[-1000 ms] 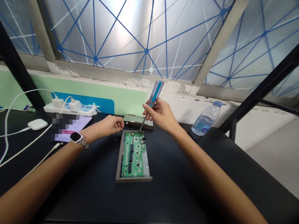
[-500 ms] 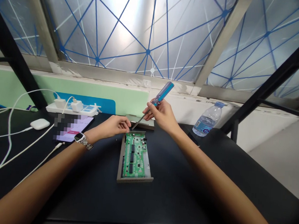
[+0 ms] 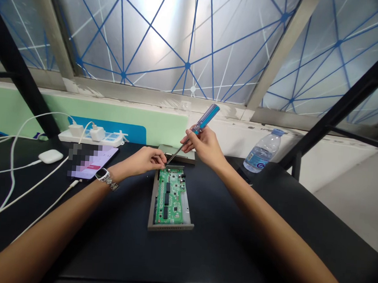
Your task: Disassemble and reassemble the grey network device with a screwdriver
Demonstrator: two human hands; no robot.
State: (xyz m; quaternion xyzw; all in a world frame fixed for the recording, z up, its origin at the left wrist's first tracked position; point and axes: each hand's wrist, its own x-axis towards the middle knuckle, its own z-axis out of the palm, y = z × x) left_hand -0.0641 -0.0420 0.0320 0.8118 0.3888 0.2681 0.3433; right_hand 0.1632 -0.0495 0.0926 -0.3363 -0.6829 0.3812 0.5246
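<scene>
My right hand is closed around a screwdriver with a clear and blue handle. The screwdriver slants down to the left, its tip by the fingertips of my left hand. Those fingers are pinched at the far left corner of an open metal case; whatever is between them is too small to make out. Inside the case lies a green circuit board with several black chips. Behind it, partly hidden by my right hand and the screwdriver, a flat metal piece rests on the table.
A water bottle stands at the back right, with a dark flat object beside it. To the left are a lit tablet or phone, a white earbud case, white cables and a power strip. Black frame bars rise on both sides.
My left hand has shifted very slightly right, its fingertips closer to the screwdriver tip. My right hand and the screwdriver have hardly moved, and the case stays in place.
</scene>
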